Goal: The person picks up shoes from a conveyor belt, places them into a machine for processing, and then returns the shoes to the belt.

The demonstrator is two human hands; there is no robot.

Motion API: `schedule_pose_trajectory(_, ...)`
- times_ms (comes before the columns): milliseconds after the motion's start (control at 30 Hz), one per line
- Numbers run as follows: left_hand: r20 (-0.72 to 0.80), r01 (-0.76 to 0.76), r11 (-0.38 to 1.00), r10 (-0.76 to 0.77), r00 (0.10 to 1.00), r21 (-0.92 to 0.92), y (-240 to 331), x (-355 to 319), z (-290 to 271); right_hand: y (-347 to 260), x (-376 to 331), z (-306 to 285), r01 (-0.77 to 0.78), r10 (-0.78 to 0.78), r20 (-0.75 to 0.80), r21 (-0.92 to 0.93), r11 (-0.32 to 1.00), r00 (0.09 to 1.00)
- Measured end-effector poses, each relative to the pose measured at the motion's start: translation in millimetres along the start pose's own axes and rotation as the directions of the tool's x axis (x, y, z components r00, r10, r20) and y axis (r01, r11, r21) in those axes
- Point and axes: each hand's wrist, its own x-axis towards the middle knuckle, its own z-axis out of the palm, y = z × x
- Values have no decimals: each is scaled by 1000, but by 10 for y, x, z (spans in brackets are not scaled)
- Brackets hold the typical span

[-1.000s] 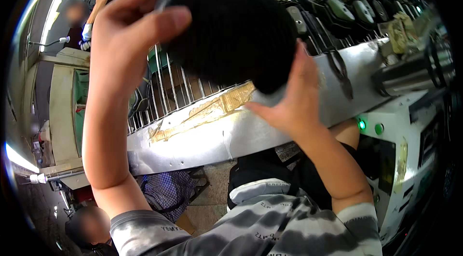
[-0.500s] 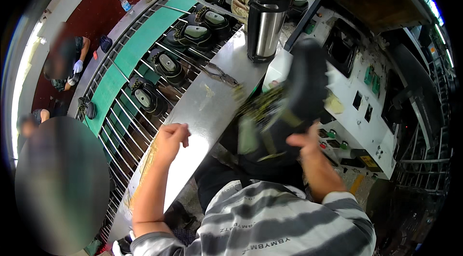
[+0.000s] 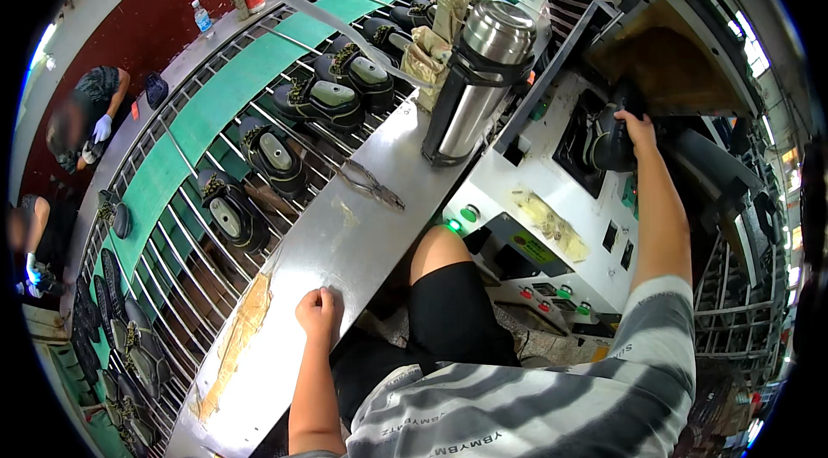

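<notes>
My right hand (image 3: pixel 636 128) is closed on a black shoe (image 3: pixel 616 146), gripping it from the right side. That arm stretches far out to the right, and the shoe is over a dark rectangular opening (image 3: pixel 576 147) in the white machine's top. Part of the shoe is hard to tell from the dark recess. My left hand (image 3: pixel 316 313) is a loose fist by the edge of the metal ledge (image 3: pixel 345 234), with nothing visible in it. A pair of pliers (image 3: pixel 373 185) lies on the ledge beyond that hand.
A steel flask (image 3: pixel 470 104) stands at the ledge's far end. Several black shoes (image 3: pixel 274 156) sit on a roller conveyor (image 3: pixel 185 247) with a green strip. The white machine (image 3: pixel 552 234) has a raised lid (image 3: pixel 668 53). Other people work at left and far back.
My right hand has carried the shoe from before my chest up and right to the machine's opening. My left hand has come down nearer me. The view has shifted.
</notes>
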Motion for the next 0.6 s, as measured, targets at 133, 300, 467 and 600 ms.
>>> schedule_pose_trajectory(133, -2, -4, 1000, 4, 1000, -3, 41, 18, -23, 70, 60, 533, -85, 112, 44, -405, 910, 993)
schedule_pose_trajectory(300, 18, 60, 992, -58, 998, -110, 96, 18, -60, -83, -124, 578, -143, 204, 100, -428, 892, 974)
schedule_pose_trajectory(467, -16, 35, 996, -36, 999, -79, 79, 11, -66, -344, -921, 505, 73, 18, 142, -607, 791, 990)
schedule_pose_trajectory(600, -19, -9, 999, 8, 1000, -45, 84, 11, -52, -297, -603, 247, 225, -66, 309, -516, 827, 949)
